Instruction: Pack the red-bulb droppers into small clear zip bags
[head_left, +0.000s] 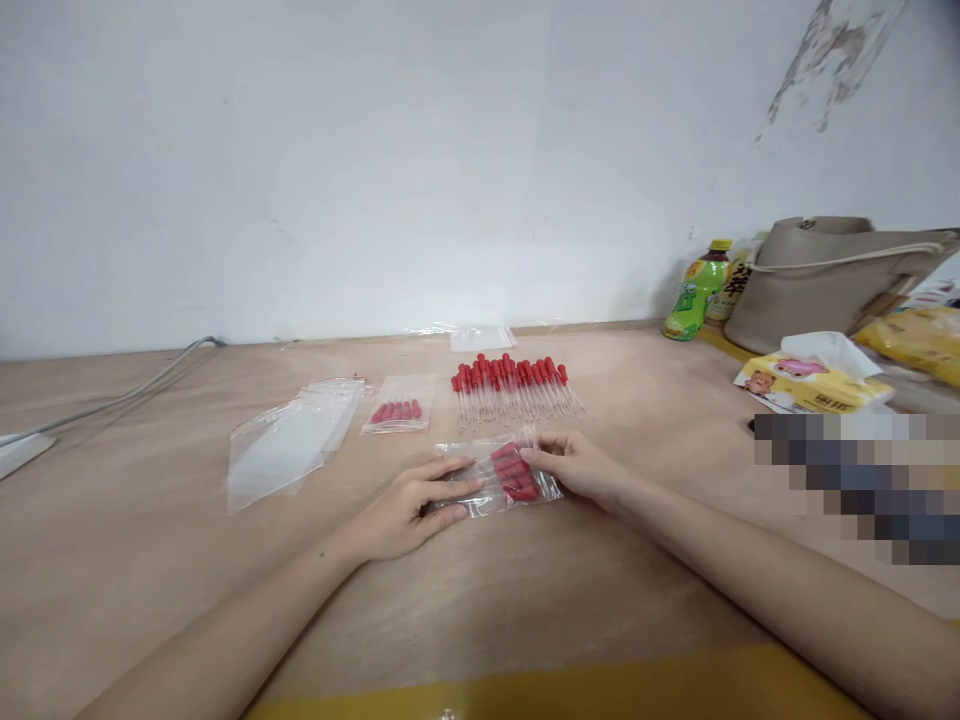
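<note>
A clear zip bag [480, 500] with several red-bulbed glass droppers [514, 474] inside lies flat on the table before me. My left hand [417, 507] rests on its left part, fingers apart and laid over the plastic. At the opposite end, my right hand [581, 466] pinches the bag's edge between thumb and fingers, close to the red bulbs. Just beyond is a row of loose droppers [510, 385], bulbs pointing away from me. Left of that row sits another filled bag of droppers [397, 405]. Flat bags without droppers [296, 440] overlap farther left.
Against the wall lies a small white-and-clear bag [480, 340]. A green bottle [696, 295], a beige handbag [817, 280] and a yellow tissue pack [814, 378] stand at the right. A grey cable [150, 385] crosses the table's left side.
</note>
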